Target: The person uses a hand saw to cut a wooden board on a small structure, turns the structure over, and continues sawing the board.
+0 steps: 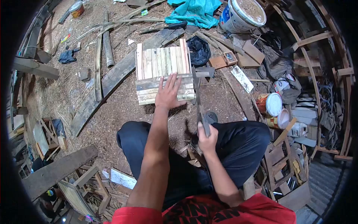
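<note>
A small box-like piece of pale wooden slats [164, 59] lies on the ground in front of my knees. Darker, weathered slats [149, 86] run crosswise over its near part. My left hand [169, 93] lies flat on these crosswise slats, fingers spread and pointing away from me. In my right hand [207, 139] is the grip of a long, narrow, grey saw [199, 100]. Its blade points forward and runs along the right ends of the slats, right at the wood's edge. Its teeth do not show clearly.
A long weathered plank [108, 80] lies diagonally to the left. A black plastic bag [198, 50] sits behind the box, near a large white bucket [246, 16] and a teal tarp [194, 13]. Paint cans [274, 104] and wooden frames [279, 160] stand at the right.
</note>
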Motion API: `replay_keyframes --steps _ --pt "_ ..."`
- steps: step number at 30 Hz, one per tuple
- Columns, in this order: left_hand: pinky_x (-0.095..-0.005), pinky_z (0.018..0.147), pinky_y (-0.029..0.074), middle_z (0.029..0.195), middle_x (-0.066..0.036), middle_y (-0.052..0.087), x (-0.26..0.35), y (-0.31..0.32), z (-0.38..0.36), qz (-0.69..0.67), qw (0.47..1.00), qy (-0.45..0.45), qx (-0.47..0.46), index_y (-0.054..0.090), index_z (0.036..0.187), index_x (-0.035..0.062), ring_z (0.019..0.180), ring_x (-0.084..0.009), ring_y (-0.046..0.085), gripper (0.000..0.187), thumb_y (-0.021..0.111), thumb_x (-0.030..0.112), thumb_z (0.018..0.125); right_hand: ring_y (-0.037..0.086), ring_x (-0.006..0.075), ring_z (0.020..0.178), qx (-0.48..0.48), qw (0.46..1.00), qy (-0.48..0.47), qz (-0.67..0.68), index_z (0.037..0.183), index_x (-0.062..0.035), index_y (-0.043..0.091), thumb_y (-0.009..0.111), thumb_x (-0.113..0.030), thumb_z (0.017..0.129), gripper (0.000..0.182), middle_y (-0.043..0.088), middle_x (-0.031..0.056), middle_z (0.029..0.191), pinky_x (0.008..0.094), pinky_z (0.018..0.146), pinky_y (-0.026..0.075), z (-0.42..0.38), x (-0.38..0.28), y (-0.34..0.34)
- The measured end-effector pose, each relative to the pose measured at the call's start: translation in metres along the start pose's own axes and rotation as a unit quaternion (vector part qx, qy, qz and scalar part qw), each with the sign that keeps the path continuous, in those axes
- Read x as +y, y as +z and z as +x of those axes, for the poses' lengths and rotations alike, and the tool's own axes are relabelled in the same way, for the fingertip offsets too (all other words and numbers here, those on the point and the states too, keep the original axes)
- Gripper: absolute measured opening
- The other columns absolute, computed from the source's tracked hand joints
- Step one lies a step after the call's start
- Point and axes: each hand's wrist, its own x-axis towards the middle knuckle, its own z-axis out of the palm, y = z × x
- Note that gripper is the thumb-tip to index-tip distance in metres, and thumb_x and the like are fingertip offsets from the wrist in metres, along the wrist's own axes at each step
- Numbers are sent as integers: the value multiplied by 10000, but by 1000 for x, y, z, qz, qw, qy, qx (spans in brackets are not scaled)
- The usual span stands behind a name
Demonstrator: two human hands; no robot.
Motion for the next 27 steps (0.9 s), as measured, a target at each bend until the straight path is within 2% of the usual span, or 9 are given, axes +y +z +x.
replay_keyframes --steps 6,10,12,14,17,20,21,24,27 --pt "-533 1206 189 1583 -118 334 0 2 2 11 1000 5 18 359 1519 126 1466 -241 315 1185 793 677 564 512 186 531 24 997 -57 -39 740 23 590 654 -255 933 344 536 156 588 397 543 411 79 3 36" --pt "-529 1213 174 1593 -108 315 0 -1 5 8 1000 -4 -4 335 1529 132 1475 -230 293 1186 786 679 578 511 111 566 11 1000 -15 21 773 26 624 674 -224 916 292 515 69 577 336 557 434 -4 -4 2" --pt "-518 1234 148 1616 -78 274 3 -6 5 19 999 -19 -39 274 1557 152 1499 -207 240 1218 772 705 593 514 114 573 2 998 40 42 800 29 639 667 -216 919 273 538 76 589 341 562 439 0 2 -1" --pt "-510 1236 145 1613 -81 281 2 -6 8 16 999 -14 -31 276 1557 152 1498 -214 243 1220 780 697 589 540 115 606 -7 1000 -16 -5 851 36 662 658 -204 922 250 583 83 621 346 584 455 44 2 12" --pt "-509 1233 151 1617 -79 274 3 -2 5 16 999 -16 -27 287 1553 159 1499 -216 245 1215 796 677 579 549 122 627 -1 999 1 -49 843 43 653 649 -206 931 264 614 80 644 361 597 457 86 -15 30" --pt "-510 1230 158 1618 -83 273 9 5 -17 17 999 -4 -31 291 1553 163 1497 -216 248 1214 802 669 575 548 140 614 5 998 34 48 802 41 625 649 -215 935 289 622 68 642 383 588 448 65 8 20" --pt "-509 1228 164 1612 -88 285 10 5 -19 19 999 -1 -28 303 1549 158 1491 -219 264 1205 801 666 577 519 117 579 19 999 -8 36 749 5 605 656 -235 939 310 594 17 624 350 546 415 63 7 16" --pt "-509 1228 167 1605 -88 299 1 -2 0 -6 1000 3 -16 325 1540 150 1483 -223 282 1184 801 657 582 483 73 563 -19 990 73 119 719 -43 591 650 -240 949 308 547 -29 614 297 518 373 86 17 19" --pt "-513 1227 172 1592 -97 322 -3 -3 6 -16 1000 7 -6 342 1530 138 1475 -225 299 1164 801 644 587 442 56 547 8 988 57 141 692 -69 554 636 -244 964 333 500 -54 608 275 504 338 98 5 22"
